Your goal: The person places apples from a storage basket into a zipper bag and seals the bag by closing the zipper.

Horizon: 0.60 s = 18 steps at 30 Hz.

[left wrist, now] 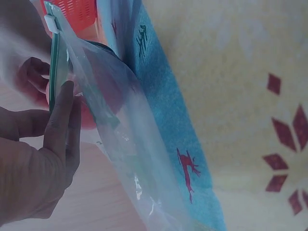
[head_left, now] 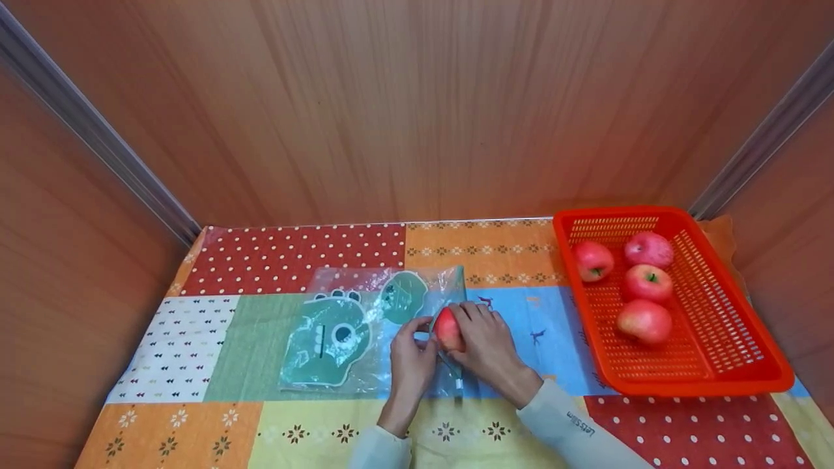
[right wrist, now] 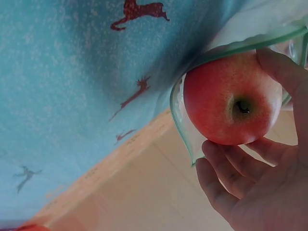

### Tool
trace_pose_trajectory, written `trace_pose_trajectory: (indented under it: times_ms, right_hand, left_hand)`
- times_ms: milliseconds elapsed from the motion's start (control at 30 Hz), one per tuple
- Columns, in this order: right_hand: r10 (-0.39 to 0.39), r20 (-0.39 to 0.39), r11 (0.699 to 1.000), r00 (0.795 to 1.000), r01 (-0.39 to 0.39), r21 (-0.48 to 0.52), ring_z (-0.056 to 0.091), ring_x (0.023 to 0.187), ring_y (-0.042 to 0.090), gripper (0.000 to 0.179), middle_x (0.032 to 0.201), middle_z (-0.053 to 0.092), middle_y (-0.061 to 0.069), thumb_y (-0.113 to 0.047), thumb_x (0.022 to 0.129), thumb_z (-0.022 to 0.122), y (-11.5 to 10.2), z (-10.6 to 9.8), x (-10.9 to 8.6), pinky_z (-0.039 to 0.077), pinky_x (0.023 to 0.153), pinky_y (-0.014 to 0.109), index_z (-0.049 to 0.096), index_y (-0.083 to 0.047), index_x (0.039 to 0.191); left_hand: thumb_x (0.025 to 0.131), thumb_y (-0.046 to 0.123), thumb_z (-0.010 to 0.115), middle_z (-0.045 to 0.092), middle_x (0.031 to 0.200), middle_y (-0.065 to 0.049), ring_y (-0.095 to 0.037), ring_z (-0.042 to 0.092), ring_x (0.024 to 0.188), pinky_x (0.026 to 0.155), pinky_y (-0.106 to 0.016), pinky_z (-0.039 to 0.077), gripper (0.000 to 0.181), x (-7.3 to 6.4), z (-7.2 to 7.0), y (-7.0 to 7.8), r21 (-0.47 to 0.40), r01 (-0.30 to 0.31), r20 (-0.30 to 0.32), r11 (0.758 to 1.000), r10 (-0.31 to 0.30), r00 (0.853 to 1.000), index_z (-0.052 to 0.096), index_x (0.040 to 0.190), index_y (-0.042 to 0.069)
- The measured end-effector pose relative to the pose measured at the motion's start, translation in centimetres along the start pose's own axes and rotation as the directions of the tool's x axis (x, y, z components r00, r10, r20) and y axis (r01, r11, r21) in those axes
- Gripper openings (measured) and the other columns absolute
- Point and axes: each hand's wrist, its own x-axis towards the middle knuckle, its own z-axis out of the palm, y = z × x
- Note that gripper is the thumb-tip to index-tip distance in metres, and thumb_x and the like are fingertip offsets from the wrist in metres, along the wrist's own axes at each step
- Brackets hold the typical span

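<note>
A red apple [right wrist: 226, 103] sits in the mouth of a clear zip bag [head_left: 384, 352] with green edging and a green cartoon print. My right hand [head_left: 485, 342] grips the apple, thumb on one side and fingers on the other, as the right wrist view shows. At the bag's opening, my left hand [head_left: 414, 358] pinches the green-edged rim between thumb and fingers. In the left wrist view, the white zip slider [left wrist: 51, 23] is at one end of the rim, and the apple shows blurred through the plastic.
A red plastic basket [head_left: 690, 384] stands on the right with several apples [head_left: 645, 321] in it. Patchwork cloth [head_left: 313, 251] covers the table. Wood-grain panels [head_left: 404, 117] rise at the back and both sides.
</note>
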Motion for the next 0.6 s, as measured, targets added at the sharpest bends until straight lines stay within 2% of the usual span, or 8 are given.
trace_pose_trajectory:
  times_ms: [400,600]
  right_hand:
    - [0.033,-0.006,0.997,0.999,-0.033,0.063,0.064,0.108,0.03,0.069,0.125,0.068,0.011,-0.035,0.079,0.094,-0.3,0.71,0.3,0.058,0.091,0.048,0.065,-0.007,0.134]
    - [0.055,0.005,0.987,0.998,-0.055,0.154,0.062,0.113,0.03,0.069,0.13,0.066,0.012,-0.028,0.08,0.094,-0.43,0.98,0.34,0.058,0.096,0.049,0.062,-0.005,0.137]
  left_hand:
    - [0.091,-0.009,0.072,0.072,0.112,-0.015,-0.021,0.069,0.084,0.075,-0.032,0.062,0.032,-0.11,-0.29,0.53,-0.01,0.003,-0.002,1.0,-0.003,1.0,0.073,0.122,-0.002]
    - [0.091,-0.008,0.072,0.072,0.112,-0.015,-0.02,0.068,0.085,0.077,-0.033,0.063,0.034,-0.05,-0.48,0.62,-0.02,0.012,-0.003,1.0,-0.012,1.0,0.072,0.125,-0.003]
